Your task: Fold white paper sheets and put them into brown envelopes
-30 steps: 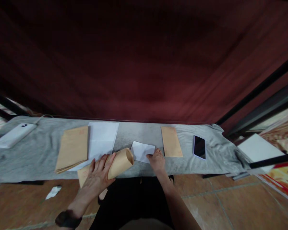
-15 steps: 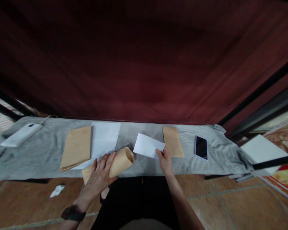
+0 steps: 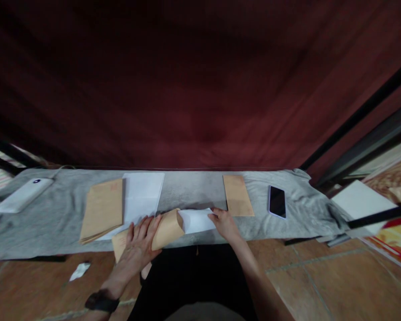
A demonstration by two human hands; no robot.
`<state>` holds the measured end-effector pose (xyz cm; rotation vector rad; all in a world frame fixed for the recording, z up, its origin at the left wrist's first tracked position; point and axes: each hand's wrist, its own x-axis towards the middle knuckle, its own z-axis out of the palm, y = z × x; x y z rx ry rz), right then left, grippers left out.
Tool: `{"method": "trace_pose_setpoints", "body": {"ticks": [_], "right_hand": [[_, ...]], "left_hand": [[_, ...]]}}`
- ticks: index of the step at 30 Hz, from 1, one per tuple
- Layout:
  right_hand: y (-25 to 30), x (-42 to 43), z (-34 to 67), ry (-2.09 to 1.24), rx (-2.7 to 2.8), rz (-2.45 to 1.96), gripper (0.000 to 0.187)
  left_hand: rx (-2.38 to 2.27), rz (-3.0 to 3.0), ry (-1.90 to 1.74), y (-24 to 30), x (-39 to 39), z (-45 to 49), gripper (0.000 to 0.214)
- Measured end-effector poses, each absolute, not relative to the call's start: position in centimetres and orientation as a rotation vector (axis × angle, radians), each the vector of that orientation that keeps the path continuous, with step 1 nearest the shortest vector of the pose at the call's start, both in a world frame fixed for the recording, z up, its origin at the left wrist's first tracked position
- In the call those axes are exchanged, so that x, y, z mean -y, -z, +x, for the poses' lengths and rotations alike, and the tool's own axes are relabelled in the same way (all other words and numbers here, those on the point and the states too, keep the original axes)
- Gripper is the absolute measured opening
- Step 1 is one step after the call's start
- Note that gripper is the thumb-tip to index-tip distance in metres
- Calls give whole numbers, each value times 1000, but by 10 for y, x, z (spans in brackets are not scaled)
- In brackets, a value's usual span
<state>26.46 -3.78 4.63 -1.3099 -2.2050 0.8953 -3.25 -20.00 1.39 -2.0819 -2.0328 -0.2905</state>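
My left hand (image 3: 140, 240) is wrapped round a brown paper envelope (image 3: 169, 229), whose mouth bulges open toward the right. Pinched at its right end by my right hand (image 3: 223, 223) is a folded sheet of white paper (image 3: 198, 220). The paper's left end sits at the envelope's mouth; its tip is hidden there. A stack of brown envelopes (image 3: 102, 207) lies left of my left hand, partly over white sheets (image 3: 142, 194). One flat brown envelope (image 3: 239, 196) lies just beyond my right hand.
A grey cloth (image 3: 194, 187) covers the narrow surface. On it, a phone (image 3: 277, 202) lies at the right and a white device with a cable (image 3: 23, 195) at the left. A dark red curtain (image 3: 200, 111) hangs behind. Crumpled white paper (image 3: 79, 271) is on the tiled floor.
My right hand has moved left and slightly down, bringing the white paper from apart to the envelope's mouth. My left hand keeps its hold on the envelope.
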Motion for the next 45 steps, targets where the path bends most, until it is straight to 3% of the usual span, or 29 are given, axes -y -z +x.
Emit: {"method": "trace_pose_setpoints", "body": {"ticks": [19, 25, 32, 38, 45], "right_hand": [[-29, 63, 232, -975, 1801, -1195, 25], [-29, 71, 224, -1055, 1769, -1067, 18], [-26, 75, 213, -1103, 1820, -1172, 29], [-25, 75, 213, -1067, 1739, -1268, 16], [-25, 77, 218, -1036, 1695, -1259, 17]], "left_hand": [[1990, -2193, 409, -20, 182, -2, 99], [1964, -2231, 424, -27, 178, 8, 99], [1914, -2289, 448, -32, 172, 20, 99], [1928, -2301, 448, -28, 169, 20, 102], [1903, -2307, 425, -32, 168, 22, 102]]}}
